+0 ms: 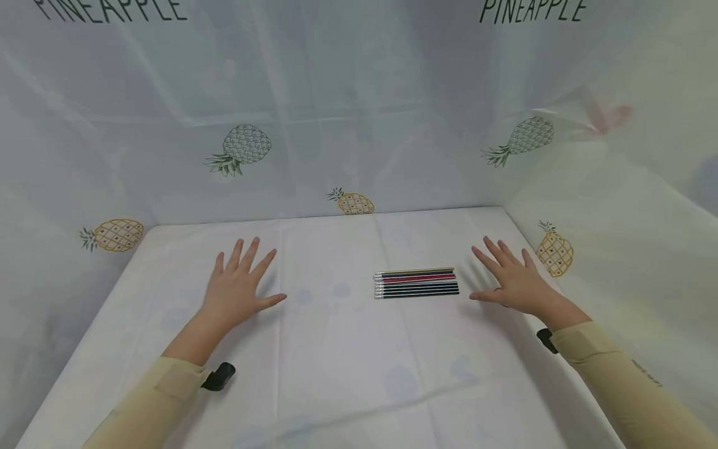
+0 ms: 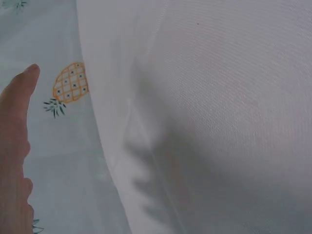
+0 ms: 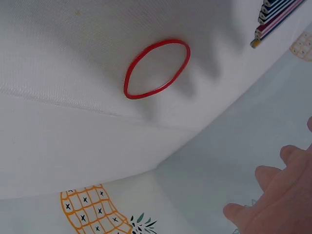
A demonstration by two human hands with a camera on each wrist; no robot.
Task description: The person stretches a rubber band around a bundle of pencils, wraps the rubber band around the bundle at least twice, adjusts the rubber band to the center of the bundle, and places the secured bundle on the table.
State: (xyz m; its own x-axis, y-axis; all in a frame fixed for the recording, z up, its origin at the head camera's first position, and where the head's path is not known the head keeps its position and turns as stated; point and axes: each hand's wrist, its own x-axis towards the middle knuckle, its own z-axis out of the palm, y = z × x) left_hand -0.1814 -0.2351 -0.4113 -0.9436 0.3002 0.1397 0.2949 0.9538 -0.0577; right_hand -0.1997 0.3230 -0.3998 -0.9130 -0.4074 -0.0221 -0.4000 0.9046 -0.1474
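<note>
A flat row of several pencils (image 1: 416, 284), mostly dark with one red and one yellowish, lies side by side right of the table's middle. To its right my right hand (image 1: 516, 284) hovers over the table, fingers spread and holding nothing. On the left side my left hand (image 1: 235, 293) is likewise raised with spread fingers and holds nothing. The right wrist view shows a red rubber band (image 3: 168, 42) on the cloth near the pencil ends (image 3: 275, 19); in the head view the right hand hides it.
A white cloth (image 1: 336, 349) with faint creases covers the table. Behind it and at the sides hang pale sheets (image 1: 348, 93) printed with pineapples. Each wrist carries a dark strap piece (image 1: 220, 376) at the sleeve end.
</note>
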